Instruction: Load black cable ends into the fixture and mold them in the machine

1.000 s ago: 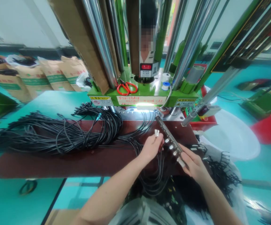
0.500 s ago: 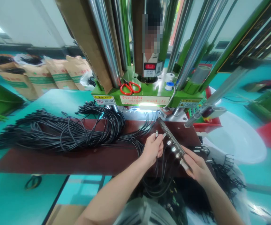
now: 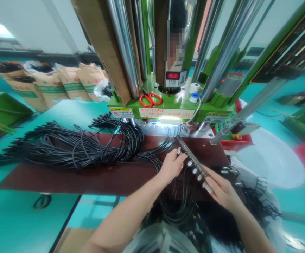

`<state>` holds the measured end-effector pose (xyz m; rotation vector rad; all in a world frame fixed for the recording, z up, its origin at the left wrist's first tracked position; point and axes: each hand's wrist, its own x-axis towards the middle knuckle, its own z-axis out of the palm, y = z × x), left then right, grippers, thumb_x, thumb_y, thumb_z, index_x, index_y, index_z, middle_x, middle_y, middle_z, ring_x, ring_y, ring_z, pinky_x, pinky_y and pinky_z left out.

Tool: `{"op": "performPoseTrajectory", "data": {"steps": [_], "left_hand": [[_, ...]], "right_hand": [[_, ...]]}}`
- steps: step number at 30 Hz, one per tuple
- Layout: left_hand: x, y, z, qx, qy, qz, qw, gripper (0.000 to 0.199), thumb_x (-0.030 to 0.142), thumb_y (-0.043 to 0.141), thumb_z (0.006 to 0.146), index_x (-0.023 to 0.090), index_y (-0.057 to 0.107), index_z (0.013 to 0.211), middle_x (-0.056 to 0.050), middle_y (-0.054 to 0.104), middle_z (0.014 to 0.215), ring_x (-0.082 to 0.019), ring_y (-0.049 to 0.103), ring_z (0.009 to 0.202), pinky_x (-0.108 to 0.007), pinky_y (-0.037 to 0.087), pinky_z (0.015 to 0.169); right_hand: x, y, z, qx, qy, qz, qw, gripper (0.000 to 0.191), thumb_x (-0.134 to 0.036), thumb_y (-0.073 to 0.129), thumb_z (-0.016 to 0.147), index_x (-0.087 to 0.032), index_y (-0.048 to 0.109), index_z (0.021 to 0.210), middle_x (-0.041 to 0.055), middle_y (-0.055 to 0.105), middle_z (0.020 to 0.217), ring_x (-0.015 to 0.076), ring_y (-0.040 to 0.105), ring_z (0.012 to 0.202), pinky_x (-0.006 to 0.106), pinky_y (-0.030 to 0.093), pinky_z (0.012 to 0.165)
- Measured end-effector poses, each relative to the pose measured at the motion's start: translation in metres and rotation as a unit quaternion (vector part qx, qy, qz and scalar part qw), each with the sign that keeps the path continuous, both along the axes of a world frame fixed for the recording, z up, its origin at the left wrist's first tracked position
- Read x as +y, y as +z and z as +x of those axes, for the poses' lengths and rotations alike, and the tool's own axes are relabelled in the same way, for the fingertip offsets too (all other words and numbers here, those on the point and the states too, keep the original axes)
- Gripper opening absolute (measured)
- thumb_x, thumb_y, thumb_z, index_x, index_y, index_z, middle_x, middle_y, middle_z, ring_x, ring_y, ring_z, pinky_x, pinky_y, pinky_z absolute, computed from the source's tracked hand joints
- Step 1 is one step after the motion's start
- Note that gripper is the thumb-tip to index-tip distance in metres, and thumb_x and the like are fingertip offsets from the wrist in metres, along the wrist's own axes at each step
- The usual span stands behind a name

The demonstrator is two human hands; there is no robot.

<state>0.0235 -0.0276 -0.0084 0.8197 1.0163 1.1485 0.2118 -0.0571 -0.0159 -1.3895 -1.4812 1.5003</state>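
My right hand (image 3: pixel 222 186) is closed around the near end of a long metal bar (image 3: pixel 193 158), which slants up and away to the left. Several silvery connectors (image 3: pixel 195 170) sit in a row along the bar's left side. Beside the bar's upper half, my left hand (image 3: pixel 172 165) pinches a cable connector (image 3: pixel 179 150) between thumb and fingers. Thin black cables (image 3: pixel 185 189) hang down below the hands. A large bundle of black cables (image 3: pixel 89 151) lies on the dark red board (image 3: pixel 62 181) to the left.
Ahead stands a green press (image 3: pixel 152 105) with steel columns and a lit gap, red-handled scissors (image 3: pixel 150 99) and a blue-and-white spool (image 3: pixel 194 97) on it. Paper sacks (image 3: pixel 49 88) stand back left. A white basin (image 3: pixel 271 158) and more black cables (image 3: pixel 260 196) are at right.
The view has shifted slightly, so the surroundings appear farther right. My left hand and its connector have come a little closer to the metal bar. My right hand keeps its hold on the bar.
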Motion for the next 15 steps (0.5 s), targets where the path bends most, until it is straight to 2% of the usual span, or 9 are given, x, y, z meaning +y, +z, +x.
{"op": "performPoseTrajectory", "data": {"steps": [2,6,9,12,15], "left_hand": [[0.001,0.001,-0.002,0.023,-0.008,0.008,1.0,0.026,0.04,0.05,0.076,0.02,0.035,0.068,0.012,0.03,0.038,-0.002,0.022,0.026,-0.015,0.017,0.029],[0.006,0.001,-0.013,0.125,-0.025,0.048,0.991,0.034,0.047,0.038,0.081,0.019,0.037,0.062,0.007,0.04,0.042,-0.006,0.039,0.031,-0.016,0.027,0.032],[0.009,-0.001,-0.021,0.18,-0.064,0.062,0.98,0.039,0.051,0.036,0.08,0.019,0.037,0.059,0.005,0.041,0.043,-0.008,0.045,0.035,-0.017,0.028,0.032],[0.011,-0.002,-0.024,0.189,-0.107,0.051,0.975,0.039,0.051,0.04,0.078,0.019,0.037,0.058,0.006,0.037,0.04,-0.008,0.04,0.033,-0.018,0.028,0.033],[0.011,0.001,-0.024,0.179,-0.116,0.051,0.976,0.039,0.049,0.042,0.078,0.019,0.034,0.055,0.006,0.034,0.039,-0.007,0.036,0.032,-0.018,0.027,0.036]], "right_hand": [[0.0,0.001,-0.001,0.015,-0.019,-0.015,1.0,0.05,-0.046,0.056,0.075,-0.022,0.054,0.119,0.0062,0.062,0.088,0.0112,0.049,0.056,0.02,0.04,0.045],[-0.003,0.009,-0.008,0.077,-0.101,-0.072,0.989,0.049,-0.046,0.063,0.069,-0.023,0.058,0.113,0.0059,0.061,0.093,0.0098,0.049,0.059,0.016,0.035,0.041],[-0.004,0.014,-0.009,0.085,-0.108,-0.093,0.986,0.052,-0.045,0.065,0.068,-0.021,0.058,0.113,0.0045,0.061,0.077,0.008,0.044,0.052,0.015,0.03,0.037],[-0.004,0.016,-0.007,0.084,-0.082,-0.095,0.989,0.053,-0.044,0.063,0.07,-0.019,0.056,0.116,0.0007,0.054,0.055,0.0066,0.038,0.042,0.015,0.026,0.034],[-0.003,0.016,-0.005,0.081,-0.064,-0.088,0.991,0.054,-0.044,0.062,0.072,-0.018,0.055,0.118,-0.0021,0.047,0.046,0.0062,0.035,0.038,0.015,0.022,0.031]]}}
